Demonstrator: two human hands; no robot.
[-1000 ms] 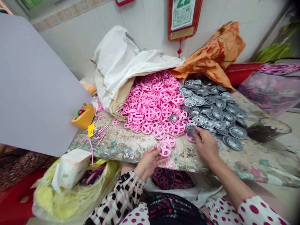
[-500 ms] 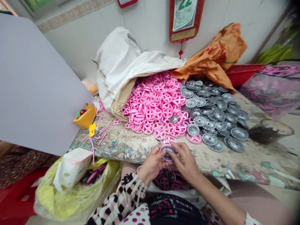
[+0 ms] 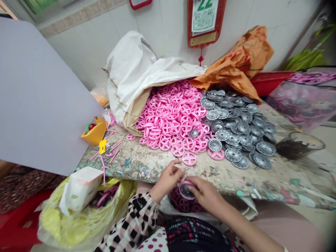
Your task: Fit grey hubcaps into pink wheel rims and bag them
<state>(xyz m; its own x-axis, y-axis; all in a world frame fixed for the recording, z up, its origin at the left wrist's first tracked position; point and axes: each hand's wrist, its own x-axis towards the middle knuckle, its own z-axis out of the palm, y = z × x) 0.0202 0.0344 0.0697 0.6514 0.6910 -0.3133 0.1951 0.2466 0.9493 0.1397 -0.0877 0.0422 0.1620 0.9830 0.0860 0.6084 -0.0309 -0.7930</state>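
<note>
Low in front of me, my right hand (image 3: pixel 206 192) grips a pink toy wheel with a grey hubcap (image 3: pixel 186 190) set in its face. The wheel is tilted over a white bag (image 3: pixel 168 204) at my lap, which holds many pink and grey wheels. To the left of it, my left hand (image 3: pixel 168 178) is empty, its fingers loosely curled and apart from the thumb. A single pink wheel ring (image 3: pixel 189 159) lies flat on the table just beyond my hands. Behind it spreads a heap of pink rings (image 3: pixel 165 127), with a heap of grey hubcaps (image 3: pixel 233 138) to its right.
A white sack (image 3: pixel 131 66) and an orange sack (image 3: pixel 244 56) lie behind the heaps. Pink sticks (image 3: pixel 114 155) and a yellow holder (image 3: pixel 94 131) are at the table's left. A yellow bag (image 3: pixel 52 213) stands lower left; a dark clear cup (image 3: pixel 294 148) is at right.
My left hand has let go of the wheel and moved slightly left. My right hand has brought the wheel down toward the bag at my lap.
</note>
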